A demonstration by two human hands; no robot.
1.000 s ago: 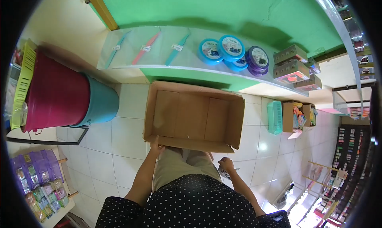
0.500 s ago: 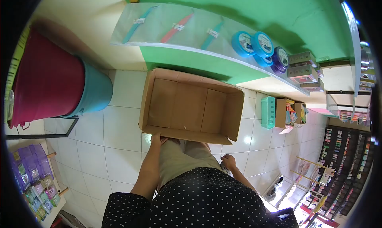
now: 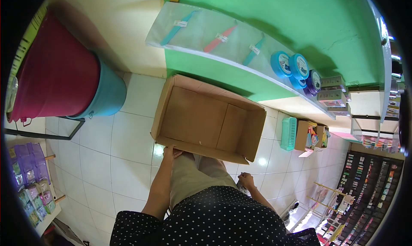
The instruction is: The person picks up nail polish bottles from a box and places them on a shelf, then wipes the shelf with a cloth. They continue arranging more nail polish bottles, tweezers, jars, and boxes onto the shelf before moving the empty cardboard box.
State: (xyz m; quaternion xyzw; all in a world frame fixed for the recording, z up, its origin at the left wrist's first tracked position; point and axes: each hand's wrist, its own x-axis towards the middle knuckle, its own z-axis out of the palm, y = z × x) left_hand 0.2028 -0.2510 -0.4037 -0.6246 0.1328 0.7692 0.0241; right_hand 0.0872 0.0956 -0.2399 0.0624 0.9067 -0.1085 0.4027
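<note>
An open cardboard box (image 3: 195,117), with nothing large inside, is in front of my legs beside the green wall. At its near left corner my left hand (image 3: 172,152) grips the lower edge, some fingers hidden under the box. My right hand (image 3: 246,180) hangs by my right thigh, below the box's near right corner and apart from it. Its fingers are curled around something greyish that I cannot make out.
A glass shelf (image 3: 197,44) on the wall holds tweezers, round tubs and small boxes. Red (image 3: 56,70) and teal (image 3: 111,89) buckets stand left. At right are a mint basket (image 3: 289,134), a filled carton (image 3: 302,136) and a display rack (image 3: 365,181).
The view has turned slightly, so the shelf, buckets and box appear shifted and tilted. My left hand keeps its hold on the box; my right hand stays low by my thigh.
</note>
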